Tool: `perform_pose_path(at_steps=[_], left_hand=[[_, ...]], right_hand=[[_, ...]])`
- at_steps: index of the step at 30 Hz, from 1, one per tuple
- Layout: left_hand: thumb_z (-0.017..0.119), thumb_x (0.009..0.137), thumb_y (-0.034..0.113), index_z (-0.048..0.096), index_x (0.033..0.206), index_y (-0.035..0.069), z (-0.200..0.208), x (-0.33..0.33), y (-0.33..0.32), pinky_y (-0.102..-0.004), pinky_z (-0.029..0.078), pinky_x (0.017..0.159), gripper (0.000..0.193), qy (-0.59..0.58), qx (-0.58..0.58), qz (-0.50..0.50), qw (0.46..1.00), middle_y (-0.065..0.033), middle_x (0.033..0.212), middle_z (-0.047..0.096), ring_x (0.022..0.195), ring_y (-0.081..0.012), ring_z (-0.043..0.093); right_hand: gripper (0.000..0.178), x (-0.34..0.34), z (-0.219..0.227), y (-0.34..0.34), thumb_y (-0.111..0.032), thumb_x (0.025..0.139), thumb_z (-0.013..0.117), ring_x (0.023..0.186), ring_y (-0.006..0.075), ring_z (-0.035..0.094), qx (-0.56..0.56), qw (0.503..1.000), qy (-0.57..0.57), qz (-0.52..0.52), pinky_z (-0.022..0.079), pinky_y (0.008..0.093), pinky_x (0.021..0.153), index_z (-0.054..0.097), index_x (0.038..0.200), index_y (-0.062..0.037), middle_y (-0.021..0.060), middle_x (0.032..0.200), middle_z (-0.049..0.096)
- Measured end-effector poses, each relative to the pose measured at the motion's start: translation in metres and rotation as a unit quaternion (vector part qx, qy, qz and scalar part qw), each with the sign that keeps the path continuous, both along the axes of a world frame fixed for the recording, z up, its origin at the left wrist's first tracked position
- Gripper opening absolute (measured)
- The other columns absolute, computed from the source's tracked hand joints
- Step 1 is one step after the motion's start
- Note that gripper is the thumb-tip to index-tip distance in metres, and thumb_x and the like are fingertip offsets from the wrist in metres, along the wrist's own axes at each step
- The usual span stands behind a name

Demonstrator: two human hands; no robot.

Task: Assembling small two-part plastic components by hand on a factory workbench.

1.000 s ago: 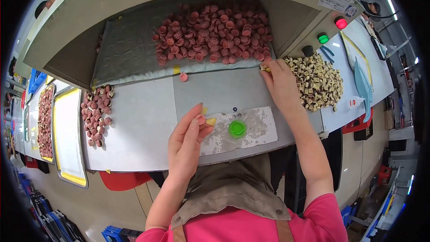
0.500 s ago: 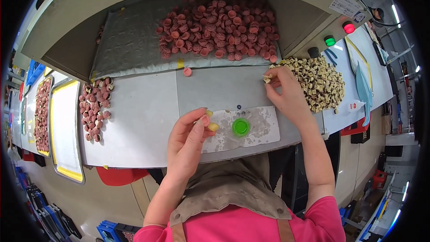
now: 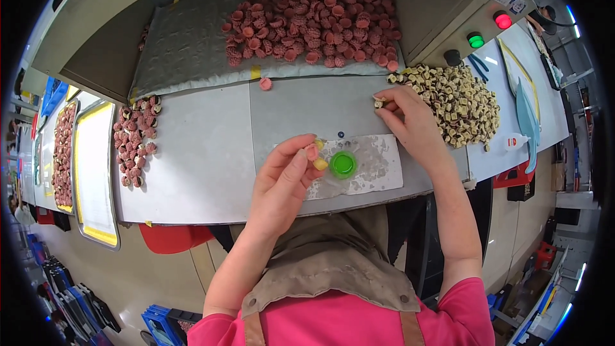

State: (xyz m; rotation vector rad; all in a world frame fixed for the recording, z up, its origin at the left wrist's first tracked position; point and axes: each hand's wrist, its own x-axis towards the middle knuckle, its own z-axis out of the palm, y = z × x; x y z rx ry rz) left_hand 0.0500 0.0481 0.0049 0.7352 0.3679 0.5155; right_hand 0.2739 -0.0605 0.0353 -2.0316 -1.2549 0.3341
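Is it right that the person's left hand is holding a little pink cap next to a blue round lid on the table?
Not quite. The head view shows the left hand holding a small pink cap beside a round lid on the table, but that lid is bright green, not blue.

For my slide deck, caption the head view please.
Left hand pinches a pink cap near a green disc; right hand picks cream pieces.

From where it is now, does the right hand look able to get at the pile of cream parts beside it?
Probably yes. The right hand sits right at the left edge of the cream pile, nothing lying between them. Its fingertips already pinch a small cream piece, which might get in the way of picking another.
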Motion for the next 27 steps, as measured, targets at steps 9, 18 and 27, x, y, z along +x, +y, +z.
perform_pose_path(at_steps=[9, 18, 27], left_hand=[[0.049, 0.099, 0.015, 0.049, 0.129, 0.005, 0.000, -0.005, 0.000, -0.0268, 0.050, 0.085, 0.032, -0.023, -0.061, -0.014, 0.998, -0.0018, 0.112, 0.059, 0.097, -0.0102, 0.058], [0.051, 0.098, 0.016, 0.050, 0.127, 0.005, -0.006, -0.012, 0.003, -0.0264, 0.047, 0.088, 0.031, -0.042, -0.075, -0.029, 0.996, -0.0017, 0.112, 0.059, 0.100, -0.0106, 0.056], [0.052, 0.098, 0.016, 0.050, 0.126, 0.005, -0.003, -0.012, 0.003, -0.0275, 0.046, 0.089, 0.030, -0.018, -0.025, -0.048, 0.998, -0.0027, 0.114, 0.059, 0.101, -0.0112, 0.056]], right_hand=[[0.020, -0.004, 0.001, -0.003, -0.005, 0.085, 0.062, 0.082, 0.0193, 0.061, 0.024, 1.000, -0.004, -0.016, 0.049, 0.0299, 0.072, 0.061, 0.105, 0.0003, 0.0094, 0.090, 0.059], [0.017, -0.037, 0.030, -0.011, -0.005, 0.085, 0.062, 0.081, 0.0211, 0.060, -0.023, 0.999, 0.006, 0.031, 0.048, 0.0303, 0.072, 0.063, 0.102, -0.0001, 0.0095, 0.092, 0.059], [0.017, -0.077, 0.014, -0.011, -0.004, 0.081, 0.065, 0.082, 0.0278, 0.057, -0.020, 0.989, -0.065, 0.131, 0.048, 0.0351, 0.071, 0.065, 0.099, -0.0028, 0.0104, 0.089, 0.057]])
